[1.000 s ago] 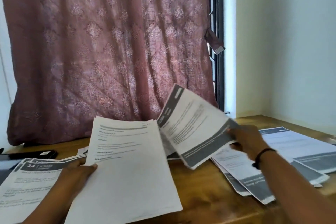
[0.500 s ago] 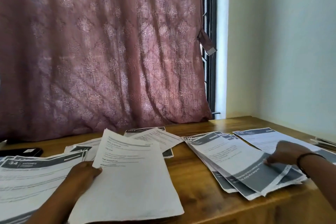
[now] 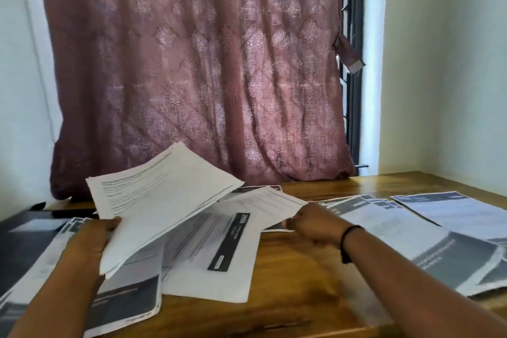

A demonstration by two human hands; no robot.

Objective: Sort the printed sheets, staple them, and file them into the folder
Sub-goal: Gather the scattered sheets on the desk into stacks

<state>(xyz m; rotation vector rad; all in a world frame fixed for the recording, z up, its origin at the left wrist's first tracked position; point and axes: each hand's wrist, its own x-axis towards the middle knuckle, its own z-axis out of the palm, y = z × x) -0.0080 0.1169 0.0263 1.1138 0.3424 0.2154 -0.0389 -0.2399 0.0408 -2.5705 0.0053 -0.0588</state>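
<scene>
Left hand: my left hand (image 3: 93, 239) grips the white stack of printed sheets (image 3: 162, 200) by its near left edge, thumb on top and fingers curled beneath; the stack is lifted off the table and tilted, its far corner raised toward the mauve patterned curtain (image 3: 197, 63).
Change, left: half a second ago this stack lay lower and flatter in front of me; it now stands higher and is turned to the right.
Right hand: my right hand (image 3: 315, 225), with a black band at the wrist, reaches to the near right corner of a white text sheet lying at table centre (image 3: 269, 203); the fingers appear curled at its edge, but motion blur prevents me confirming a pinch.
Change, right: half a second ago this hand pressed on the fanned pile of grey-banded sheets at the right (image 3: 411, 233); it has left that pile and crossed to the centre.
Newly in view: a white sheet with a dark vertical band marked 2658 (image 3: 219, 252) lies beneath the raised stack, overlapping more grey-banded sheets at the left (image 3: 129, 296).
Table: brown wooden table (image 3: 301, 282), sheets in several separate groups.
Folder: a dark flat item at the far left (image 3: 24, 239) may be it; I cannot tell.
Stapler: not identified.
Assessment: one sheet appears to have been deposited at the right, and I judge the next is being selected. Sorting stage only; stapling and filing not begun.
</scene>
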